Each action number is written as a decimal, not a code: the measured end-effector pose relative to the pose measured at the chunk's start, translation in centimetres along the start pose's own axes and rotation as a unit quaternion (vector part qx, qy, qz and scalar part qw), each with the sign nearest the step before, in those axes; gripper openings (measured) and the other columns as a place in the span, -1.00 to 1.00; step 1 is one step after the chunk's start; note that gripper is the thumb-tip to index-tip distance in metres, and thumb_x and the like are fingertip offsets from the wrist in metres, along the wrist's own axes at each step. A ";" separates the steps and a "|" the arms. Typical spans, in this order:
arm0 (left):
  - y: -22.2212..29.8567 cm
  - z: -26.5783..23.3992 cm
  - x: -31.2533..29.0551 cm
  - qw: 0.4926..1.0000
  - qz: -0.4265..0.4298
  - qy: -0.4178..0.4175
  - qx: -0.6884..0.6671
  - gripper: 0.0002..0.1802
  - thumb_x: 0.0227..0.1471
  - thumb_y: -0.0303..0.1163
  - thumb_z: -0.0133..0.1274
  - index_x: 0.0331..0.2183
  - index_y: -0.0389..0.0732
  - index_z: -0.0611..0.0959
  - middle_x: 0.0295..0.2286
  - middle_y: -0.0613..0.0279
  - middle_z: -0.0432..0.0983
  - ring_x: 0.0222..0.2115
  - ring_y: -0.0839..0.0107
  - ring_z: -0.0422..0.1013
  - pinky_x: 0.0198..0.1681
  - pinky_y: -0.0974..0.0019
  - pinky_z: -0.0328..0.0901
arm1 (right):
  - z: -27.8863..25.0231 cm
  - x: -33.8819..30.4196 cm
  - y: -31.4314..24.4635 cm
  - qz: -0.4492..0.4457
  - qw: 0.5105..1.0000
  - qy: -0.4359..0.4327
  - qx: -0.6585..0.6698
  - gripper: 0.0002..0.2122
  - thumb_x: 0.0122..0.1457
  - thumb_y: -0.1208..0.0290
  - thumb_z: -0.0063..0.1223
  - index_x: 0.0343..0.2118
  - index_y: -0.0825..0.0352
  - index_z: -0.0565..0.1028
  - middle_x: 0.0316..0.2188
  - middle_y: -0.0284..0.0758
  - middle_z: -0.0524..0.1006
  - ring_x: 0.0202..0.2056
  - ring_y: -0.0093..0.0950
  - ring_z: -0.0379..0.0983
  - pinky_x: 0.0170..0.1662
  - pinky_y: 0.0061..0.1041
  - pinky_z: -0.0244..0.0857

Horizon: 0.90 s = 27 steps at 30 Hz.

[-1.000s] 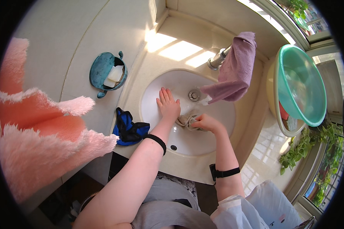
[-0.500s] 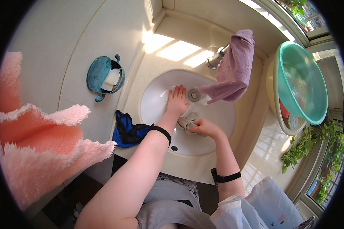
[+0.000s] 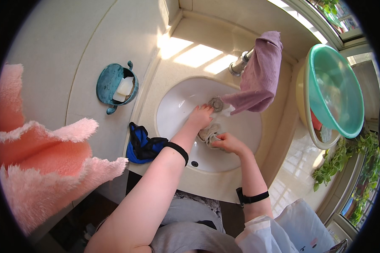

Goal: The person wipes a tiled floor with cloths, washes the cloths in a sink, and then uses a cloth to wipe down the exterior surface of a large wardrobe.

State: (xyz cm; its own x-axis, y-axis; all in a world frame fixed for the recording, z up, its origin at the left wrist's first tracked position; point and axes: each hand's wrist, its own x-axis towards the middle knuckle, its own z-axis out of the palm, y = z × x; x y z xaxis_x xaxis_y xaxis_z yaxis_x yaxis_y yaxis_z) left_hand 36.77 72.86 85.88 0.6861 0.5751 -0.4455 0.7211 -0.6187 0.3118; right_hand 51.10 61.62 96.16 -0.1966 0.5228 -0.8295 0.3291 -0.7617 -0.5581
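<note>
My left hand point(image 3: 201, 117) is low in the white sink basin point(image 3: 171, 103), fingers stretched toward the round metal drain point(image 3: 215, 103), holding nothing that I can see. Just right of it, my right hand point(image 3: 226, 143) is closed on a crumpled beige-grey cloth point(image 3: 208, 134) lying against the basin floor. A mauve towel point(image 3: 261, 80) hangs over the faucet point(image 3: 238, 65), and its lower end reaches down near the drain. At that end is a whitish patch, perhaps running water.
Left of the sink stand a teal soap dish point(image 3: 109, 84) with white soap point(image 3: 125, 87) and a blue-black cloth point(image 3: 141, 145). Pink fluffy fabric point(image 3: 50, 156) fills the far left. Stacked at right are a green basin point(image 3: 333, 92) and a cream one point(image 3: 302, 107), near leafy plants point(image 3: 331, 166).
My left hand has slid slightly right, toward the drain, and its spread fingers have drawn closer together. The right hand keeps hold of the cloth in nearly the same place.
</note>
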 end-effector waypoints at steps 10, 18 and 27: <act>3.0 5.0 -0.9 0.951 -0.113 -0.013 -0.288 -0.26 0.17 -0.01 -0.23 0.25 -0.21 0.08 0.28 0.04 -0.20 0.31 0.18 -0.24 0.29 -0.06 -0.27 | 0.4 -0.4 -0.6 0.001 1.000 -0.017 0.001 -0.80 0.03 0.21 0.14 -0.48 0.26 0.53 -0.68 -0.56 0.30 -0.65 -0.72 0.12 -0.61 -0.61 -0.05; 2.9 0.2 -0.2 0.639 -0.223 -0.140 -0.722 -0.31 0.17 0.07 -0.21 0.11 -0.28 0.36 0.10 -0.07 0.27 0.11 0.22 0.22 0.17 0.21 0.05 | -1.3 1.6 0.2 -0.155 0.894 0.201 0.369 -0.77 0.17 0.27 0.07 -0.24 0.33 0.52 -0.42 -0.49 0.52 -0.40 -0.66 0.40 -0.36 -0.64 0.24; 2.0 6.3 -2.1 0.898 -0.302 0.096 -0.306 -0.27 0.18 0.11 -0.30 0.22 -0.17 0.18 0.23 -0.07 -0.01 0.24 0.12 -0.03 0.27 0.01 -0.16 | -1.9 1.4 -2.1 -0.051 0.987 0.055 0.140 -0.76 0.13 0.31 0.05 -0.23 0.37 0.52 -0.43 -0.48 0.51 -0.42 -0.66 0.39 -0.36 -0.61 0.23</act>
State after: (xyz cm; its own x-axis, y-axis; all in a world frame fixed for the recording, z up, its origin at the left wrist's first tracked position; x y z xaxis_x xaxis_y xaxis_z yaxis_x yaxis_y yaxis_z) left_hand 36.16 67.00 82.20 0.1143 0.8245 -0.5542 0.8447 0.2129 0.4910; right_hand 51.93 64.68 96.24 -0.1089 0.6288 -0.7699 0.0419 -0.7709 -0.6356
